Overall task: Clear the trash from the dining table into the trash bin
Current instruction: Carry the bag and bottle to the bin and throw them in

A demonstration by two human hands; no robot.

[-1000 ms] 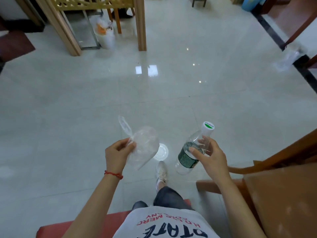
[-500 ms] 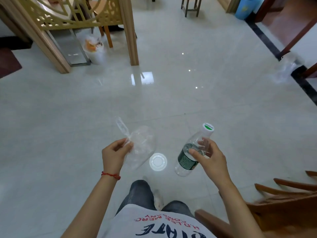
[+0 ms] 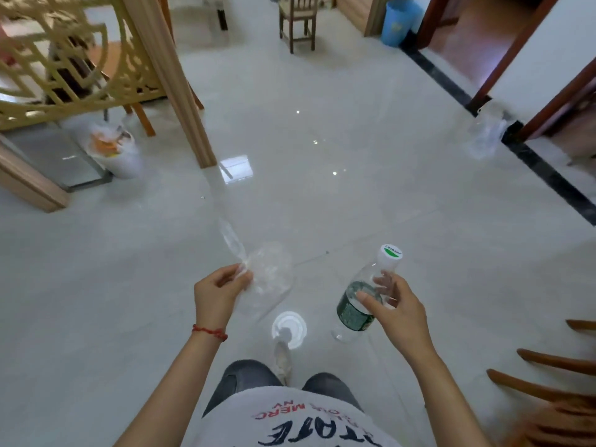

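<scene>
My left hand [image 3: 217,293] pinches the knotted neck of a clear plastic bag [image 3: 267,277] that hangs in front of me. A clear plastic water bottle [image 3: 364,298] with a green label and a white cap is gripped around its upper half by my right hand [image 3: 398,312]; it tilts to the upper right. A white trash bin [image 3: 113,150] lined with a bag and holding orange scraps stands on the floor at the far left, beside a wooden post. A blue bin [image 3: 398,22] stands at the far top right.
A wooden lattice screen [image 3: 64,69] and post [image 3: 175,85] rise at the left. A wooden chair [image 3: 298,21] stands far ahead. Another clear plastic bag [image 3: 485,137] lies by the right doorway. Wooden chair slats [image 3: 548,366] are at my lower right. A round white light reflection [image 3: 288,329] shows on the glossy tile floor.
The view has moved forward across the floor; the chair and red seat beside me have dropped behind. Both hands keep the same hold on the bag and the bottle.
</scene>
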